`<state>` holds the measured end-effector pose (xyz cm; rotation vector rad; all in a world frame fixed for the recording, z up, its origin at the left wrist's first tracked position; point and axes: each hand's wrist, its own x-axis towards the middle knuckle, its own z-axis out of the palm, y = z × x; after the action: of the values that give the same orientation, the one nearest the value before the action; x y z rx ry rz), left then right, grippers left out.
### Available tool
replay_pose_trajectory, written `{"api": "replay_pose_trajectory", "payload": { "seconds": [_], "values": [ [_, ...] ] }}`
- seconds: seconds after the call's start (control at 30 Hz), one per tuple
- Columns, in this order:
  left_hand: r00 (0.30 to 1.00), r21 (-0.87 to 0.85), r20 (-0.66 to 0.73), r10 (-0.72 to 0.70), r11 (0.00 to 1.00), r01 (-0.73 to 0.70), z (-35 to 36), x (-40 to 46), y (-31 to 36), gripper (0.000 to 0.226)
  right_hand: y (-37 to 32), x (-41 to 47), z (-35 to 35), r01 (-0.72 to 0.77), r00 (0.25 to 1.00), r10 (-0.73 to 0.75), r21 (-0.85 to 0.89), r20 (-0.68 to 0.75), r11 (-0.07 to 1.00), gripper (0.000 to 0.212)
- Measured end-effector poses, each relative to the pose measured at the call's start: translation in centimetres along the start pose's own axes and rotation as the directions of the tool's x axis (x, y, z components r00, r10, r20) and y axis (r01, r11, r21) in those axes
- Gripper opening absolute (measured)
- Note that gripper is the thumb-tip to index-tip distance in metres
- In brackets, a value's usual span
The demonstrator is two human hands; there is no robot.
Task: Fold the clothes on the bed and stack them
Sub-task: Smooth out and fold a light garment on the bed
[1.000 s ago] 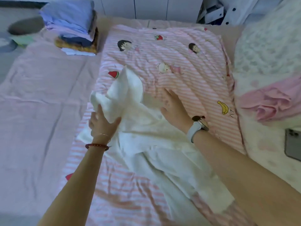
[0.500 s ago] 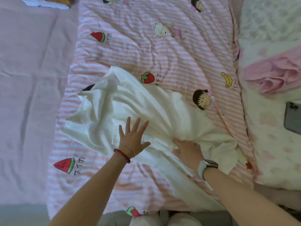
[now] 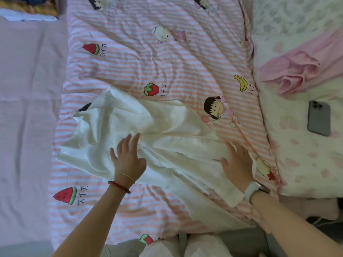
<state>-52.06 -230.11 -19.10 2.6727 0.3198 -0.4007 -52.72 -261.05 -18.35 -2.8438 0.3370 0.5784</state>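
A grey phone [image 3: 319, 118] lies at the right of the frame below a crumpled pink garment [image 3: 297, 71], both well apart from my work; the edge of a folded stack [image 3: 27, 8] shows at the upper left. Since half a second ago my right hand [image 3: 238, 164] has uncurled from the cloth and now lies flat, fingers straight. My left hand [image 3: 128, 158] presses flat too, fingers spread. The white shirt [image 3: 148, 127] lies wrinkled across the lower centre of the pink striped quilt [image 3: 167, 62], one sleeve trailing toward the lower right.
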Motion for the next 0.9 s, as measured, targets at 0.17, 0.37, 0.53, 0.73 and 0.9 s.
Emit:
{"api": "replay_pose_trajectory", "payload": {
  "seconds": [0.17, 0.37, 0.53, 0.73, 0.9],
  "values": [
    [0.917, 0.066, 0.203, 0.344, 0.929, -0.363, 3.3, 0.6, 6.8, 0.064, 3.2, 0.5, 1.0, -0.424, 0.904, 0.381, 0.311, 0.193, 0.85, 0.062],
    [0.794, 0.104, 0.407, 0.451, 0.841, -0.53, 6.8, 2.9, 13.4, 0.065, 4.0, -1.3, 0.8, -0.224, 0.975, 0.167, 0.611, 0.149, 0.759, 0.012],
    [0.713, -0.161, 0.519, 0.471, 0.873, -0.46, 5.8, 3.6, 16.3, 0.027, 5.4, -1.1, -2.1, -0.059, 0.996, 0.093, 0.727, -0.006, 0.684, 0.023],
    [0.939, -0.558, 0.155, 0.306, 0.812, -0.172, 1.7, 4.4, 17.4, 0.035, 5.4, 1.2, -5.5, 0.154, 0.963, 0.038, 0.662, -0.265, 0.733, 0.045],
    [1.0, -0.385, -0.011, -0.006, 0.923, 0.001, 0.1, 6.0, 14.3, 0.02, 3.9, 1.6, -3.2, 0.042, 0.987, 0.052, 0.551, -0.153, 0.834, 0.042]
  ]
}}
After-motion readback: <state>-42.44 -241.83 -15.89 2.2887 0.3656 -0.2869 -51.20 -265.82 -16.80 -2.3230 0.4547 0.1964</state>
